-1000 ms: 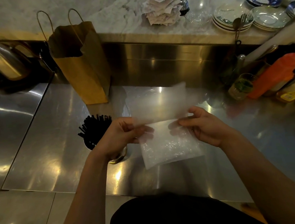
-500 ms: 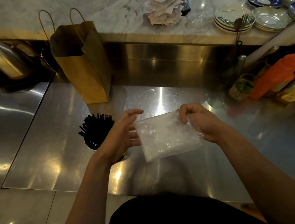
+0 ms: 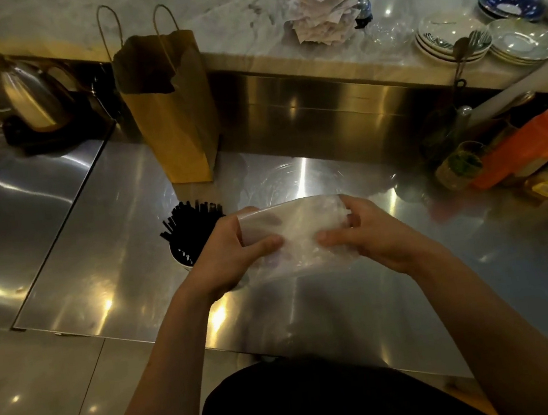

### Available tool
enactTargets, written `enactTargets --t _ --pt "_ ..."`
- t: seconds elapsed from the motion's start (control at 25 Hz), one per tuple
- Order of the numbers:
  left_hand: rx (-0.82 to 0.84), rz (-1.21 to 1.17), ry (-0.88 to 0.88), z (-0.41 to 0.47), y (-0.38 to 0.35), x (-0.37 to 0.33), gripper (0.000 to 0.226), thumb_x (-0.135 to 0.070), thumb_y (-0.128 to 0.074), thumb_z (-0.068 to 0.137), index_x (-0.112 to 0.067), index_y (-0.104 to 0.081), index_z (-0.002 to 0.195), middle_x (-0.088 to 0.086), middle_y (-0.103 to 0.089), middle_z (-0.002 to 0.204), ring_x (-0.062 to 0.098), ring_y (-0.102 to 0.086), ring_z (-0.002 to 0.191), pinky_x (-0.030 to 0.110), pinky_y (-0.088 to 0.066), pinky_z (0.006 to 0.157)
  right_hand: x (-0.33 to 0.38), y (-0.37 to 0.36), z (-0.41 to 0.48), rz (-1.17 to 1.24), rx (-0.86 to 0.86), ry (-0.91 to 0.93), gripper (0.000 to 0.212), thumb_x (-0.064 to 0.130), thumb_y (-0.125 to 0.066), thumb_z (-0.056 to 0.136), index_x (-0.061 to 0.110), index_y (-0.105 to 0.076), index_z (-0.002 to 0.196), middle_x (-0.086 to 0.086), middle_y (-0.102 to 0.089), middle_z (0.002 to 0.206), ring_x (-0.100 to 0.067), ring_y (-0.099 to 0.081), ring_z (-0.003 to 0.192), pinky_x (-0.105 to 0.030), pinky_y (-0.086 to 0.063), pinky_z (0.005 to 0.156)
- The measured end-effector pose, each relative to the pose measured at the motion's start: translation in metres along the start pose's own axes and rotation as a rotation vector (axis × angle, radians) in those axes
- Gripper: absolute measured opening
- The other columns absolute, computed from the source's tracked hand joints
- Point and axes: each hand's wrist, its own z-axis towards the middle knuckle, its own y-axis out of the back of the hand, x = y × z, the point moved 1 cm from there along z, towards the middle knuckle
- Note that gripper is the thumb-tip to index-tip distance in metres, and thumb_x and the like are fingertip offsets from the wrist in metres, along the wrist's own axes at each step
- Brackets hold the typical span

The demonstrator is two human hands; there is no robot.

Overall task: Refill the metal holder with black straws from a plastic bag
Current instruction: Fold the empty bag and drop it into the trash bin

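A folded clear plastic bag [image 3: 298, 230] is held above the steel counter [image 3: 106, 255] between both hands. My left hand [image 3: 233, 252] grips its left side, thumb on top and fingers curled behind. My right hand [image 3: 368, 230] grips its right side the same way. No straws show inside the bag. Just left of my left hand stands the round metal holder [image 3: 179, 258], packed with upright black straws [image 3: 190, 226]; my wrist hides its lower right rim.
A brown paper bag [image 3: 171, 116] stands behind the holder. A metal kettle [image 3: 33, 99] sits far left. Plates [image 3: 452, 37] and a stack of paper slips [image 3: 323, 15] lie on the marble ledge. Jars and an orange item [image 3: 531, 148] crowd the right side.
The bag was open and spread a second ago; it has since been folded into a smaller bundle, and both hands have closed round its ends.
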Motion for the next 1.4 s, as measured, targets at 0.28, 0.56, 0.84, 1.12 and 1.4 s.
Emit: enactTargets --t 0.28,0.56,0.84,1.12,1.4 --pt "-0.141 -0.109 -0.044 -0.018 0.022 0.003 0.019 -0.008 -0.074 0.080 -0.007 -0.071 0.099 0.011 -0.072 0.090 0.020 -0.072 0.082 0.029 -0.057 0.065 0.018 -0.029 0.010 -0.002 -0.074 0.120 0.032 -0.006 -0.071 0.080 0.015 -0.068 0.104 -0.004 -0.075 0.090 -0.025 -0.073 0.086 -0.038 -0.062 0.067" --pt "-0.200 -0.257 0.071 -0.077 0.076 0.023 0.034 -0.018 -0.073 0.073 -0.013 -0.065 0.105 -0.001 -0.077 0.091 0.018 -0.074 0.084 0.029 -0.059 0.063 0.028 -0.104 0.027 -0.095 0.003 0.161 0.039 0.005 -0.072 0.083 0.016 -0.062 0.119 -0.009 -0.071 0.107 -0.027 -0.070 0.099 -0.045 -0.061 0.076" --pt "-0.547 -0.224 -0.003 -0.160 0.137 0.033 0.039 0.002 -0.075 0.077 -0.019 -0.062 0.107 0.002 -0.075 0.091 0.019 -0.073 0.083 0.027 -0.058 0.059 0.034 -0.206 0.046 -0.180 0.307 0.131 0.076 0.035 -0.080 0.063 0.030 -0.047 0.131 0.002 -0.062 0.124 -0.016 -0.066 0.108 -0.040 -0.059 0.086" --pt "-1.132 -0.235 -0.087 -0.252 0.109 0.028 0.076 0.001 -0.074 0.079 -0.021 -0.029 0.136 -0.003 -0.062 0.112 0.017 -0.072 0.091 0.033 -0.060 0.060 0.026 -0.281 0.043 -0.256 0.651 0.250 0.088 0.018 -0.083 0.073 0.051 -0.035 0.138 -0.003 -0.052 0.137 -0.023 -0.061 0.117 -0.042 -0.060 0.084" --pt "-1.596 -0.120 -0.086 -0.327 0.037 0.033 0.035 -0.004 -0.074 0.082 -0.012 -0.054 0.110 0.006 -0.065 0.107 0.025 -0.072 0.083 0.031 -0.059 0.058 0.005 -0.331 -0.009 -0.268 0.989 0.391 0.036 0.008 -0.079 0.077 0.036 -0.067 0.097 0.012 -0.066 0.111 -0.017 -0.065 0.106 -0.042 -0.060 0.084"
